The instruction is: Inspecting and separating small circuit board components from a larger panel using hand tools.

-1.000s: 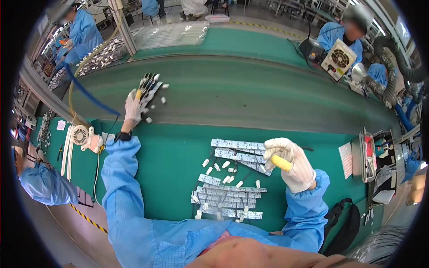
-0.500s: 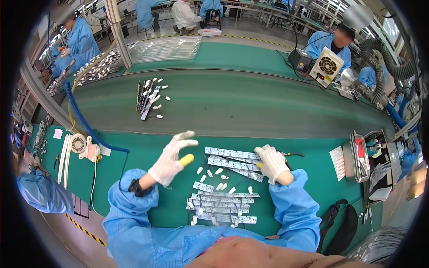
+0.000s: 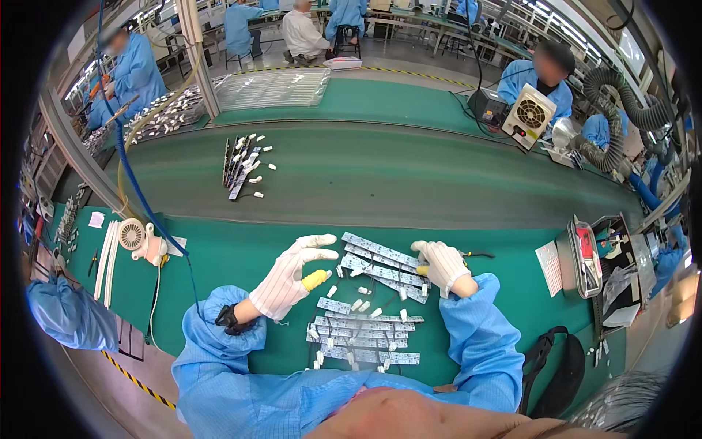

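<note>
My right hand (image 3: pixel 441 265), in a white glove, has its thumb and fingers closed at the right end of a small fan of circuit board strips (image 3: pixel 380 251). White connectors on dark wires hang from these pale strips, which slant down to the right. My left hand (image 3: pixel 291 276), gloved with a yellow cover on the thumb, hovers just left of the fan, fingers stretched and apart, holding nothing. Nearer to me, a second group of circuit board strips (image 3: pixel 365 334) lies in rough rows on the green mat, with connectors (image 3: pixel 358 304) scattered between the two groups.
Beyond the mat runs a green conveyor belt (image 3: pixel 409 175) carrying another pile of strips (image 3: pixel 240 168). A small fan (image 3: pixel 132 234) and white rods (image 3: pixel 107 263) lie at left, near a hanging blue hose (image 3: pixel 150 208). At right are pliers (image 3: pixel 479 254) and a metal box (image 3: pixel 585 256).
My left hand has moved right, closer to the upper strips. Those strips have tilted, their left ends rising, with my right hand at their right end. The blue hose has swung left.
</note>
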Demonstrator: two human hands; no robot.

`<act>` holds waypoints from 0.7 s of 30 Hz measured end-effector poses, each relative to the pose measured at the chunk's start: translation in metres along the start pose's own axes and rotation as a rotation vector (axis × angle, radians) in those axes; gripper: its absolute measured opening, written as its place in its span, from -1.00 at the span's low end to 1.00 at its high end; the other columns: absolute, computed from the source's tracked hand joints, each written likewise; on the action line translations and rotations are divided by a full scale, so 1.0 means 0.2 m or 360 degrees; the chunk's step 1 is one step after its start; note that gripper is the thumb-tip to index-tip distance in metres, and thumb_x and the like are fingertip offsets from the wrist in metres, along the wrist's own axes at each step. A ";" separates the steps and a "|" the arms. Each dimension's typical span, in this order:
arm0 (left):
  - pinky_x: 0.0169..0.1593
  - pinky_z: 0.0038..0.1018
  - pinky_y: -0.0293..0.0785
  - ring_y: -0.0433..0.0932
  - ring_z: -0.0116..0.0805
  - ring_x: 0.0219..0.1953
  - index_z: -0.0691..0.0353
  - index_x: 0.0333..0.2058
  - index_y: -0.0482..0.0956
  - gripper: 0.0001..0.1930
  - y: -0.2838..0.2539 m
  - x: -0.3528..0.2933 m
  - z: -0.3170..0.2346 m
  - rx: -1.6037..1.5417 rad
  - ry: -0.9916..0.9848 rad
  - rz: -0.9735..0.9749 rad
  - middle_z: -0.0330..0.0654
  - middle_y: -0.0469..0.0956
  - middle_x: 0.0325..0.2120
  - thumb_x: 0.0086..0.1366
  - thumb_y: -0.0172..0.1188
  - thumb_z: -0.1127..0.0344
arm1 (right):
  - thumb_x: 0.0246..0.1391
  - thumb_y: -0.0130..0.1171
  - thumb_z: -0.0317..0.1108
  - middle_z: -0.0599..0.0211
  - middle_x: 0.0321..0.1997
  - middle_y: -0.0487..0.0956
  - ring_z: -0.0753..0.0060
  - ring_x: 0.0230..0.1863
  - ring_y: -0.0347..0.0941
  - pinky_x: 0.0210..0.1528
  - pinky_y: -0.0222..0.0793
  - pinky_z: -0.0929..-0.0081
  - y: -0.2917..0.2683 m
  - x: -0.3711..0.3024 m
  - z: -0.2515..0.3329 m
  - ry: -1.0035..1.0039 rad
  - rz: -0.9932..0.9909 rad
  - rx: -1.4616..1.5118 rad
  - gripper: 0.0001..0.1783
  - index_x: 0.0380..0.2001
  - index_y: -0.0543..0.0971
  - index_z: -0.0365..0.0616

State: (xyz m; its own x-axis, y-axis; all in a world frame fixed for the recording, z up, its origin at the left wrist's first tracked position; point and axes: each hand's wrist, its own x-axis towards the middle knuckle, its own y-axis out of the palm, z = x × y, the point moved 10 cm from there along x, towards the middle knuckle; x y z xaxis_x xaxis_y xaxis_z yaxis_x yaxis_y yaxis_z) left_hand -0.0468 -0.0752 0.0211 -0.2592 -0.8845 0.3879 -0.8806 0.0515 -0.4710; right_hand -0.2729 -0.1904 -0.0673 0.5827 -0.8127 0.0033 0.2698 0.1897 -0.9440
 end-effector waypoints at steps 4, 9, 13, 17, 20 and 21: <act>0.13 -0.27 0.30 0.35 -0.11 0.12 0.16 -0.06 0.49 -0.69 -0.02 0.00 -0.01 -0.0006 0.0022 -0.0008 -0.03 0.35 0.10 0.23 0.18 0.26 | -0.21 0.31 -0.37 0.22 -0.33 0.52 0.10 -0.19 0.44 -0.12 0.38 0.20 -0.03 0.00 0.06 -0.0053 -0.0009 -0.0146 -0.65 -0.25 0.53 -0.08; 0.13 -0.26 0.29 0.35 -0.10 0.12 0.16 -0.05 0.49 -0.69 -0.02 0.01 -0.03 -0.0013 0.0016 -0.0017 -0.03 0.35 0.11 0.23 0.18 0.26 | -0.21 0.31 -0.46 0.20 -0.37 0.59 0.13 -0.20 0.50 -0.16 0.45 0.33 -0.28 -0.03 0.16 -0.0354 -0.0417 0.0375 -0.65 -0.23 0.59 -0.11; 0.13 -0.25 0.29 0.31 -0.11 0.15 0.17 -0.04 0.48 -0.68 -0.06 -0.01 0.00 0.0006 0.0021 -0.0101 -0.02 0.32 0.13 0.23 0.18 0.27 | -0.15 0.25 -0.53 0.19 -0.25 0.61 0.32 -0.22 0.56 -0.12 0.47 0.53 -0.32 -0.05 0.19 -0.0124 -0.0317 0.0964 -0.76 -0.31 0.56 -0.27; 0.25 -0.23 0.16 0.25 -0.10 0.21 0.18 0.11 0.37 -0.48 -0.12 -0.01 0.03 0.0280 0.0010 -0.0324 0.02 0.25 0.17 0.22 0.20 0.11 | -0.04 0.16 -0.54 0.18 -0.25 0.61 0.35 -0.22 0.56 -0.16 0.49 0.54 -0.46 -0.13 0.32 -0.0508 -0.0477 0.0666 -0.85 -0.32 0.55 -0.30; 0.22 -0.30 0.20 0.28 -0.17 0.18 0.26 0.15 0.29 -0.37 -0.11 -0.01 0.05 -0.0115 -0.0073 -0.0283 -0.01 0.30 0.13 0.21 0.22 0.04 | -0.04 0.15 -0.54 0.15 -0.24 0.60 0.33 -0.21 0.56 -0.19 0.52 0.48 -0.50 -0.20 0.35 -0.0729 -0.0584 0.0888 -0.84 -0.32 0.55 -0.30; 0.21 -0.33 0.22 0.30 -0.21 0.17 0.29 0.17 0.26 -0.32 -0.10 -0.01 0.07 -0.0315 -0.0113 -0.0262 -0.02 0.33 0.11 0.20 0.23 0.01 | -0.05 0.16 -0.53 0.16 -0.22 0.59 0.33 -0.21 0.55 -0.19 0.52 0.46 -0.46 -0.17 0.28 -0.0509 -0.0529 0.1285 -0.84 -0.32 0.55 -0.30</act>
State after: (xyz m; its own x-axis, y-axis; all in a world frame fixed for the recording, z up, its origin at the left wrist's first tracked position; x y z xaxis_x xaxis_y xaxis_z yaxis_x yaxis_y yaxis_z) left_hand -0.0228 -0.0809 0.0195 -0.0838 -0.9184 0.3866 -0.9709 -0.0121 -0.2393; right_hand -0.2751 -0.1491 0.0376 0.5312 -0.7262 0.4364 0.8425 0.3981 -0.3630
